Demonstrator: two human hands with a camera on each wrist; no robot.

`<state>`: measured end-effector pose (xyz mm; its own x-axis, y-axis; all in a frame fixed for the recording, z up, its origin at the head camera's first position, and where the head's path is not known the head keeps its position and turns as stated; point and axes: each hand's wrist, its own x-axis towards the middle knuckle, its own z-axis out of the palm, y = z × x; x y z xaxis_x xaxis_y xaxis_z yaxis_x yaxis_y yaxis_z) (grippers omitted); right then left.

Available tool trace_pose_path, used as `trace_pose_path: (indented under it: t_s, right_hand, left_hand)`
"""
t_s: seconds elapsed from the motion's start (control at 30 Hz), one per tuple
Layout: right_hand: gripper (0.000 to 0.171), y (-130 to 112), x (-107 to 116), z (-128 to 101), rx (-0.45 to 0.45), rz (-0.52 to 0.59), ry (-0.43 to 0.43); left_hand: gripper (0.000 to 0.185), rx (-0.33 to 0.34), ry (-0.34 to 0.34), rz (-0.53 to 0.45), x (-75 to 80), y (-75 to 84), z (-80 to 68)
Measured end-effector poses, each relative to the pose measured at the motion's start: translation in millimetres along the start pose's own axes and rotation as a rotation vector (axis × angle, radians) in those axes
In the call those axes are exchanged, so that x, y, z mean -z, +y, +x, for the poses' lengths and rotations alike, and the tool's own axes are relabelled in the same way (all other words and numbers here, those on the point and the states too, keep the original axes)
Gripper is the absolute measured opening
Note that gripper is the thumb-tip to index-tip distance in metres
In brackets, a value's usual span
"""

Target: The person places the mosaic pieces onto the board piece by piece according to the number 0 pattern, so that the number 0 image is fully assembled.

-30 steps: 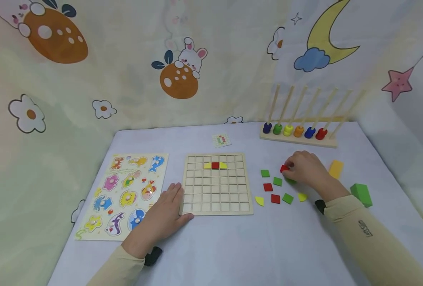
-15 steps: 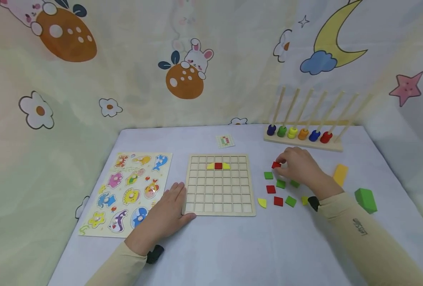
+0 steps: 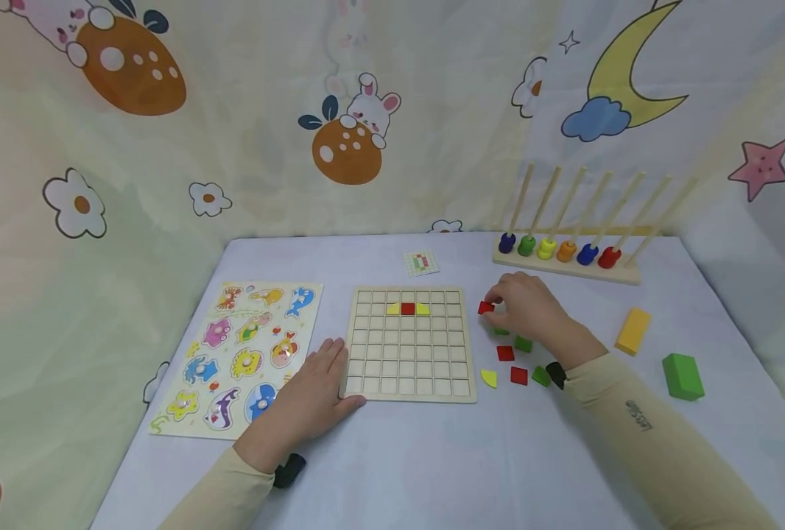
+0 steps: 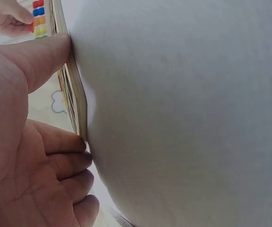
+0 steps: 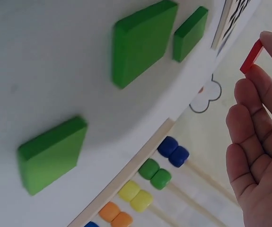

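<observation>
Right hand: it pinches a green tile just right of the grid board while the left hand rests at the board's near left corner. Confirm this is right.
Not quite: the tile is red, not green. The head view shows the right hand pinching a red tile just right of the grid board, and the right wrist view shows the same red tile. The left hand does rest at the board's near left corner.

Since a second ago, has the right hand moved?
Yes. The right hand, pinching a red tile, moved left toward the grid board.

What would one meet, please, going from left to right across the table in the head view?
Animal puzzle → left hand → grid board → red tile → right hand → yellow block → green block.
</observation>
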<state>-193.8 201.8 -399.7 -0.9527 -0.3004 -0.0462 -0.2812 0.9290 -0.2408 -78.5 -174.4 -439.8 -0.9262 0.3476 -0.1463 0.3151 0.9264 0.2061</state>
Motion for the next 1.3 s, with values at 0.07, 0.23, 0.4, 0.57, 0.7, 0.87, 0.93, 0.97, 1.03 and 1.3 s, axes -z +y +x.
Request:
trace_pose_path:
  t_s: [0.07, 0.23, 0.4, 0.57, 0.7, 0.87, 0.93, 0.97, 1.03, 1.3]
  right_hand:
    - [0.028, -6, 0, 2, 0.005, -0.006, -0.001]
    - [0.027, -14, -2, 7, 0.037, -0.016, 0.004]
    - [0.028, -21, -6, 11, 0.054, -0.014, 0.005]
    - [0.026, -33, -8, 16, 0.102, -0.023, 0.017]
    - [0.026, -44, -8, 19, 0.131, -0.021, 0.018]
    - [0.026, -56, -9, 24, 0.165, -0.036, 0.029]
    - [0.026, -60, -11, 25, 0.178, -0.047, 0.037]
    - [0.025, -62, -12, 26, 0.183, -0.049, 0.038]
    - [0.025, -66, -14, 27, 0.19, -0.05, 0.036]
    - [0.025, -78, -24, 34, 0.191, -0.072, -0.023]
  left_hand:
    - [0.095, 0.0, 0.003, 0.0, -0.2, 0.2, 0.0]
    - [0.095, -0.004, 0.008, -0.007, -0.4, 0.0, -0.1]
    - [0.094, -0.002, 0.001, -0.002, 1.1, 0.3, -0.9]
    - [0.095, -0.001, -0.002, -0.002, 0.8, 0.3, -1.3]
    - [0.096, 0.003, -0.005, -0.005, -0.4, -0.8, -1.4]
    - [0.096, -0.002, 0.001, -0.002, -1.2, -2.0, -0.4]
    - [0.097, 0.002, -0.002, -0.001, -1.3, -2.1, 0.3]
    - [0.097, 0.003, 0.0, -0.002, -1.3, -2.0, 0.7]
    - [0.097, 0.007, -0.003, 0.001, -1.5, -1.7, 1.3]
    - [0.098, 0.011, 0.004, -0.009, -2.1, -1.0, 1.1]
